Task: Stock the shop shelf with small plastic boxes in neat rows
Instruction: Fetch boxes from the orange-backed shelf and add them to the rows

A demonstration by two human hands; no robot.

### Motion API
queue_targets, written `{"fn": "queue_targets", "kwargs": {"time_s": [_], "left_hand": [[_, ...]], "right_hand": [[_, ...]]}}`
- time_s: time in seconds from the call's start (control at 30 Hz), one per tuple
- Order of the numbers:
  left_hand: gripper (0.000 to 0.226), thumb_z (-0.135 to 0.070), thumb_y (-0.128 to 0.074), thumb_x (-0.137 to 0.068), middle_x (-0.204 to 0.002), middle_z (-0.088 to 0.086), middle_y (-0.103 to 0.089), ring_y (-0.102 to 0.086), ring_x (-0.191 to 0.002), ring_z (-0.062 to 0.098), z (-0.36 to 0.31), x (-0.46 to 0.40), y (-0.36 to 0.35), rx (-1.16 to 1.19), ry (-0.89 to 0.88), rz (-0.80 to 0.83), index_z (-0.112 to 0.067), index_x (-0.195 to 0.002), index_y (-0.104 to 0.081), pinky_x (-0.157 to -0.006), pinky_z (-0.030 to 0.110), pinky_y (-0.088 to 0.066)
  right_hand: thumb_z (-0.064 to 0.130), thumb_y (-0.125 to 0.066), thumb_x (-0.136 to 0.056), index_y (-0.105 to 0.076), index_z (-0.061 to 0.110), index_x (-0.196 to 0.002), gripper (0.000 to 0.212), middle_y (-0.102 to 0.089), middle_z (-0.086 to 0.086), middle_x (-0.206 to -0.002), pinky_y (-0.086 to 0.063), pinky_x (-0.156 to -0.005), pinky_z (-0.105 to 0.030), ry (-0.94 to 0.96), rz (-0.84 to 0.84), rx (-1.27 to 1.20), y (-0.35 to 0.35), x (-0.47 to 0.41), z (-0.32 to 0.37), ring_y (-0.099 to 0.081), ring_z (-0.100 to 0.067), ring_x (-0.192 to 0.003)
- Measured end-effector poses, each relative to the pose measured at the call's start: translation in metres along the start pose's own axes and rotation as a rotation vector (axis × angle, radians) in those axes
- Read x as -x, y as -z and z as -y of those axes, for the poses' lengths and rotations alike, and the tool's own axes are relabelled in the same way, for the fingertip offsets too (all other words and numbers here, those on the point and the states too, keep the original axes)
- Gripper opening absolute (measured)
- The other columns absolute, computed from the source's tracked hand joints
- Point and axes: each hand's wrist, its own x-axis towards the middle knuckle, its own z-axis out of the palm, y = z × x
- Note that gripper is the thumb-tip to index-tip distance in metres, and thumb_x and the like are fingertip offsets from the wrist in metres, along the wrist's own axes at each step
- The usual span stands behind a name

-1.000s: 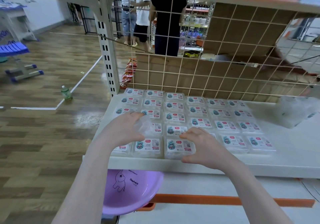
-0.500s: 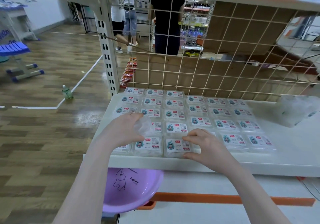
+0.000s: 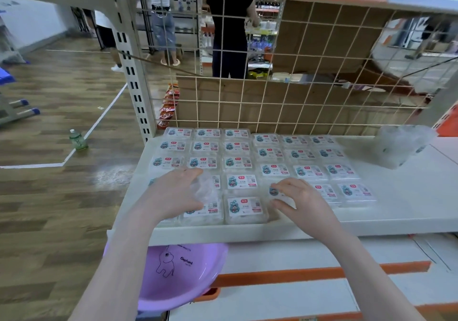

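Observation:
Several small clear plastic boxes (image 3: 241,181) with white labels lie flat in neat rows on the white shelf (image 3: 401,211). My left hand (image 3: 177,193) grips a crumpled clear plastic wrapper (image 3: 207,190) over the boxes at the front left. My right hand (image 3: 302,200) pinches one box (image 3: 275,193) in the front of the fourth column, thumb on its near edge and fingers on its far edge. A front-row box (image 3: 245,209) sits just left of it.
A clear plastic bag (image 3: 401,147) with more boxes lies at the back right of the shelf. A wire grid (image 3: 272,92) backs the shelf. A purple basin (image 3: 178,273) sits on the lower shelf. People stand behind the grid. A green bottle (image 3: 78,140) stands on the floor.
My right hand has moved right from the third-column front box to the box in the fourth column. My left hand has stayed put with the wrapper.

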Motion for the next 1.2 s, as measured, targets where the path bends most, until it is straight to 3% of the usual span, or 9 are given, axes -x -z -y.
{"fn": "queue_targets", "kwargs": {"time_s": [0.17, 0.37, 0.5, 0.7, 0.83, 1.2], "left_hand": [[0.079, -0.034, -0.07, -0.078, -0.147, -0.003, -0.036, -0.035, -0.133, 0.018, -0.019, -0.002, -0.009, -0.037, 0.0, -0.004, -0.028, -0.145, -0.029, -0.105, 0.031, -0.033], [0.082, -0.038, -0.069, -0.078, -0.152, -0.006, -0.029, -0.03, -0.137, 0.014, -0.069, -0.009, -0.031, -0.098, 0.04, -0.046, -0.028, -0.147, -0.025, -0.108, 0.03, -0.03], [0.08, -0.036, -0.072, -0.076, -0.146, -0.004, -0.038, -0.035, -0.133, 0.015, -0.113, -0.019, -0.046, -0.122, 0.043, -0.091, -0.027, -0.145, -0.03, -0.103, 0.026, -0.031], [0.081, -0.034, -0.071, -0.076, -0.146, -0.005, -0.037, -0.035, -0.133, 0.015, -0.161, -0.033, -0.063, -0.122, 0.062, -0.065, -0.028, -0.145, -0.029, -0.105, 0.028, -0.032], [0.081, -0.032, -0.071, -0.077, -0.145, -0.001, -0.038, -0.036, -0.132, 0.019, -0.176, -0.039, -0.068, -0.158, 0.07, -0.051, -0.026, -0.146, -0.028, -0.105, 0.03, -0.033], [0.084, -0.034, -0.071, -0.077, -0.15, -0.004, -0.03, -0.031, -0.136, 0.015, -0.175, -0.047, -0.077, -0.164, 0.054, -0.019, -0.027, -0.147, -0.026, -0.107, 0.027, -0.028]], "right_hand": [[0.024, -0.065, -0.087, -0.067, 0.009, -0.112, 0.03, -0.063, -0.005, -0.11, -0.046, -0.085, -0.035, -0.027, -0.095, 0.065, 0.012, 0.006, -0.032, -0.056, -0.026, -0.104], [0.017, -0.073, -0.079, -0.069, 0.008, -0.108, 0.031, -0.066, -0.008, -0.102, -0.047, -0.077, -0.036, 0.004, -0.157, 0.092, 0.028, 0.006, -0.084, -0.058, -0.032, -0.094], [0.013, -0.078, -0.073, -0.07, 0.008, -0.102, 0.031, -0.067, -0.011, -0.096, -0.048, -0.081, -0.041, 0.107, -0.175, 0.105, 0.04, 0.002, -0.121, -0.059, -0.036, -0.09], [0.007, -0.085, -0.059, -0.072, 0.004, -0.089, 0.033, -0.068, -0.015, -0.084, -0.053, -0.072, -0.044, 0.178, -0.233, 0.053, 0.045, -0.001, -0.154, -0.063, -0.04, -0.079], [0.004, -0.085, -0.059, -0.07, 0.002, -0.083, 0.029, -0.065, -0.016, -0.081, -0.054, -0.068, -0.045, 0.243, -0.26, 0.026, 0.042, -0.002, -0.162, -0.061, -0.04, -0.073], [0.008, -0.081, -0.067, -0.071, 0.007, -0.086, 0.021, -0.066, -0.01, -0.088, -0.052, -0.074, -0.04, 0.228, -0.306, -0.003, 0.035, 0.001, -0.166, -0.06, -0.036, -0.08]]}}
